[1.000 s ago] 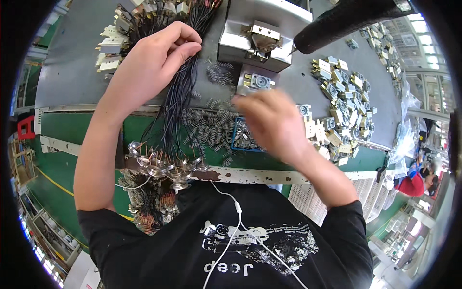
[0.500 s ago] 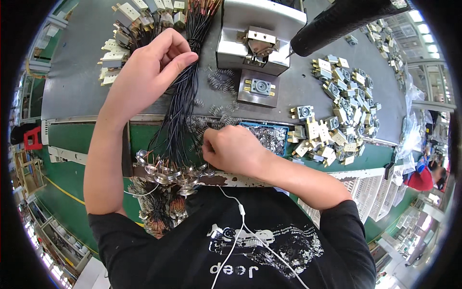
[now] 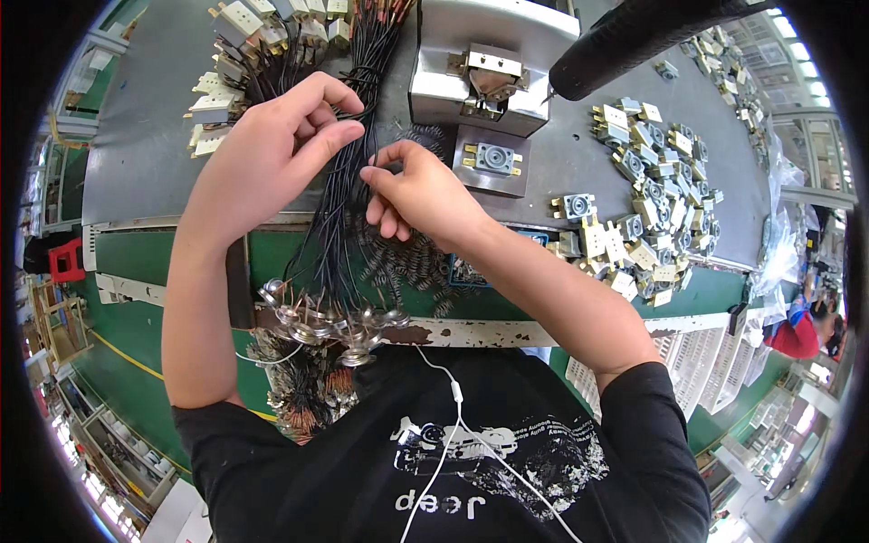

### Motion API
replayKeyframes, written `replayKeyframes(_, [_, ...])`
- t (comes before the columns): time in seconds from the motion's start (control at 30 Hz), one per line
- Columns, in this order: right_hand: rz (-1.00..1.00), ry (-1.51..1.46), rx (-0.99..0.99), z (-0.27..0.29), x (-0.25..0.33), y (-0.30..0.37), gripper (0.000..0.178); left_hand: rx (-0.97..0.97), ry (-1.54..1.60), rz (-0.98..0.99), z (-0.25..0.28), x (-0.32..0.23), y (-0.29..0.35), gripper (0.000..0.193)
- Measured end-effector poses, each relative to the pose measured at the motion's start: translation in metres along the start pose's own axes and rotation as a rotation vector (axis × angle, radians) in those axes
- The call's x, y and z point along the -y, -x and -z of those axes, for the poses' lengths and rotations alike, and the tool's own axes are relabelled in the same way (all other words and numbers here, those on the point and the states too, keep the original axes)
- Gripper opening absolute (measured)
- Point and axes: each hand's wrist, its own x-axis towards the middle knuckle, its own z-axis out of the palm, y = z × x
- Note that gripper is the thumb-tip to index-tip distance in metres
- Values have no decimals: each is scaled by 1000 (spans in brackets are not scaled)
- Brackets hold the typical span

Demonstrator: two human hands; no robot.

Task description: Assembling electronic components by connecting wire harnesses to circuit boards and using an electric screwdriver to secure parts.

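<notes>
Over the upper part of a bundle of black wires (image 3: 337,217), my left hand (image 3: 288,140) is curled, thumb and fingers close together. Whatever it holds is too small or hidden to tell. Just right of the bundle, my right hand (image 3: 421,195) pinches with thumb and forefinger, its other fingers bent; the thing in the pinch cannot be made out. Round silvery metal parts (image 3: 312,324) hang at the wires' lower ends, by the bench edge. Small coil springs (image 3: 398,262) lie in a heap below my right hand.
A grey block with brass terminals (image 3: 494,158) sits on a metal plate before a steel fixture (image 3: 434,90). A black tool (image 3: 625,54) hangs above. Many similar blocks (image 3: 656,195) are piled right. More cream-and-grey blocks (image 3: 217,100) lie left. A blue tray (image 3: 534,237) is partly behind my right forearm.
My right hand has moved up from the springs near the bench edge to beside the wires, close to my left hand. My left hand has dropped slightly.
</notes>
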Motion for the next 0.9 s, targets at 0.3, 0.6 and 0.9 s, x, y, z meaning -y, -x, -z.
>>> replayKeyframes(0.3, [92,116,-10,5,8,2,23,305,-219,-132,-2,7,25,15])
replayKeyframes(0.6, [185,127,-43,0,-4,-4,21,508,-533,-47,-22,-8,47,11])
replayKeyframes(0.9, [100,-212,118,16,2,14,35,436,-511,-21,-7,-3,53,7])
